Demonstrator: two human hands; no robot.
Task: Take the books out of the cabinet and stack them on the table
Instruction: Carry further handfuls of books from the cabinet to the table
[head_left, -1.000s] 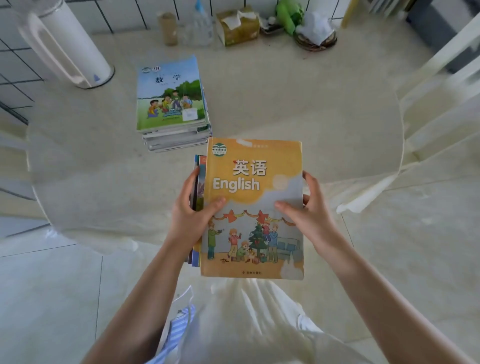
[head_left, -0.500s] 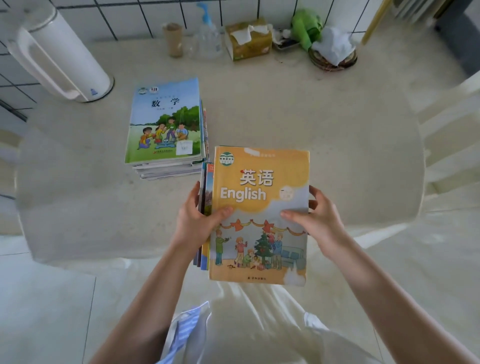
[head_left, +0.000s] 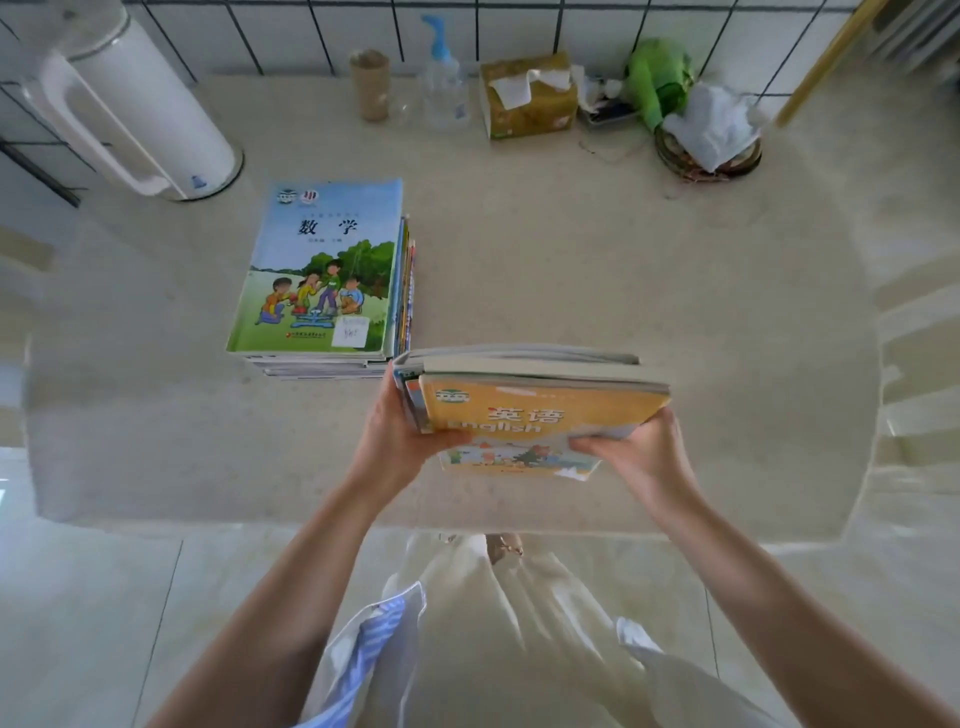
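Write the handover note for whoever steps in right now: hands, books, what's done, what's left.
Left hand: grip shut on the left edge of a bundle of books, yellow English book on top.
Right hand: grip shut on the bundle's right edge.
The bundle is tilted, held above the table, not yet set down.
Done: one stack already lies on the table, maths book on top, just left of the bundle.
Left: put the bundle on that stack. The cabinet is out of view, so any remaining books are unknown.

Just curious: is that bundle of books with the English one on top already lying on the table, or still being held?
Held: the left hand and right hand grip the bundle of books, which is tilted.
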